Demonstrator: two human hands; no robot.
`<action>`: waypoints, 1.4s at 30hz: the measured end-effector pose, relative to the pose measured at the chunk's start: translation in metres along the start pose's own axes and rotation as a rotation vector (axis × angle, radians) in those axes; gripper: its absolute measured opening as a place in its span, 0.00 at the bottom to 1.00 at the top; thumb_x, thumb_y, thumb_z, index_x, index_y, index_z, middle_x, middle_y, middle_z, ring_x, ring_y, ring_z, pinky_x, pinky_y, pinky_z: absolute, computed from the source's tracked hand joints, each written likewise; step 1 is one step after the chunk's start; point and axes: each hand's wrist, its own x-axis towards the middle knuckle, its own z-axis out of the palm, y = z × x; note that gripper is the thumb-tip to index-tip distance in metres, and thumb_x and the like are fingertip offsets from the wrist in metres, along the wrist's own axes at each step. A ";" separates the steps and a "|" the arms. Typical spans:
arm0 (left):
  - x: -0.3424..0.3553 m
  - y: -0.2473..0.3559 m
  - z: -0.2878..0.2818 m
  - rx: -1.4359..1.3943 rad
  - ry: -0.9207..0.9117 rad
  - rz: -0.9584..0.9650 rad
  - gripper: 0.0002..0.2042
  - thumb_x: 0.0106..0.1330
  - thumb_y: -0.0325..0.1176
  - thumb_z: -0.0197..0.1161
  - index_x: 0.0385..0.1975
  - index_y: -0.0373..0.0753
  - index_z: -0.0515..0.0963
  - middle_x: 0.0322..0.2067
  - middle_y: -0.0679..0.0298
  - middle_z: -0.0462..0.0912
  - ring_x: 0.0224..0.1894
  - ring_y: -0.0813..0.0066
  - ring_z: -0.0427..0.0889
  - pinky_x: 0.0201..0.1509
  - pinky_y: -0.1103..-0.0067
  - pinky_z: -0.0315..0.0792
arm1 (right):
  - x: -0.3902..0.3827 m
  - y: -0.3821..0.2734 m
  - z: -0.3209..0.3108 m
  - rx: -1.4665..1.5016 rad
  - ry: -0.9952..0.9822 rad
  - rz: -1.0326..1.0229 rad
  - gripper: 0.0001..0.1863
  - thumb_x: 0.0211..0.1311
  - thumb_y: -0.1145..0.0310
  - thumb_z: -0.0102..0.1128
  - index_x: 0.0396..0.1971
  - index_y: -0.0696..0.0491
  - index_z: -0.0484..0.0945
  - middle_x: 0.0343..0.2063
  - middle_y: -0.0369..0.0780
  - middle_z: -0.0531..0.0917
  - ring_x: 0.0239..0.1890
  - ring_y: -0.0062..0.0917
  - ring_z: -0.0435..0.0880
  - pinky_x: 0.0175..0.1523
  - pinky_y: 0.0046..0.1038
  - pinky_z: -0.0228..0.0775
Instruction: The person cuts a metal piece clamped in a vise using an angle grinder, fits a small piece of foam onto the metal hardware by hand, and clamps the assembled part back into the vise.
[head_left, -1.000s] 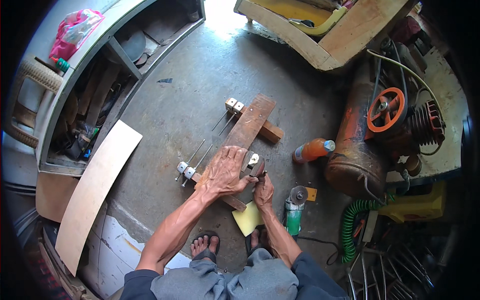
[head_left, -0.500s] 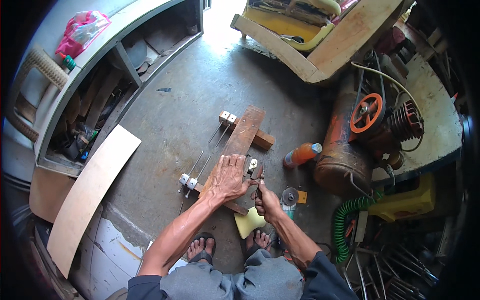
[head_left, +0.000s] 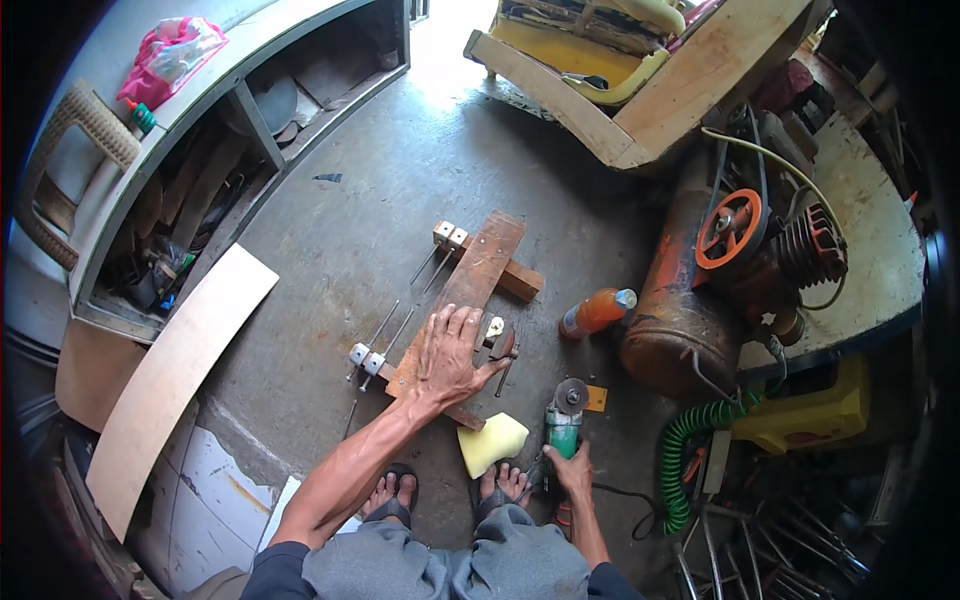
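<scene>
My left hand [head_left: 448,360] lies flat, fingers stretched, on a brown wooden board [head_left: 485,255]. Its thumb reaches the small metal clamp [head_left: 500,345] at the board's right edge, whose handle bar [head_left: 507,370] slants downward. To the right, my right hand [head_left: 573,470] closes round the lower body of a green angle grinder [head_left: 563,430], whose disc [head_left: 571,396] points away from me; my fingers partly hide the tool. Wooden crosspieces under the board carry white blocks with long metal rods [head_left: 384,330]. A yellow foam piece [head_left: 492,443] sits between the board and the grinder.
A bottle of orange liquid [head_left: 598,313] stands before a rusty air compressor [head_left: 670,345]. A green coiled hose [head_left: 676,470] hangs at right. A curved plywood sheet [head_left: 180,390] leans at left beside an open-shelved cabinet [head_left: 258,125]. Farther off is a wooden frame with yellow padding [head_left: 600,75].
My right hand has left the clamp's handle and moved down and right onto the angle grinder. My left hand stays on the board. The view has shifted slightly.
</scene>
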 end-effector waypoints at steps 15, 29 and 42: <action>-0.097 0.062 -0.008 -0.585 -0.249 -0.228 0.27 0.65 0.46 0.67 0.52 0.28 0.71 0.43 0.47 0.77 0.46 0.51 0.79 0.52 0.64 0.74 | -0.020 -0.082 -0.021 0.478 -0.258 -0.041 0.26 0.57 0.52 0.67 0.45 0.59 0.79 0.34 0.41 0.83 0.34 0.28 0.83 0.43 0.31 0.76; -0.113 0.098 -0.036 -1.077 -0.637 -0.231 0.50 0.63 0.55 0.69 0.70 0.27 0.47 0.55 0.29 0.73 0.60 0.37 0.76 0.65 0.60 0.69 | -0.022 -0.176 -0.060 1.465 -0.848 -0.321 0.39 0.55 0.53 0.73 0.63 0.54 0.68 0.56 0.45 0.78 0.61 0.41 0.78 0.63 0.58 0.73; -0.135 0.073 -0.021 -0.899 -0.396 0.181 0.48 0.66 0.29 0.65 0.73 0.22 0.34 0.33 0.44 0.83 0.36 0.50 0.87 0.43 0.65 0.78 | -0.042 -0.197 -0.052 1.406 -0.883 -0.334 0.38 0.58 0.48 0.70 0.62 0.55 0.69 0.60 0.50 0.76 0.55 0.44 0.83 0.58 0.60 0.77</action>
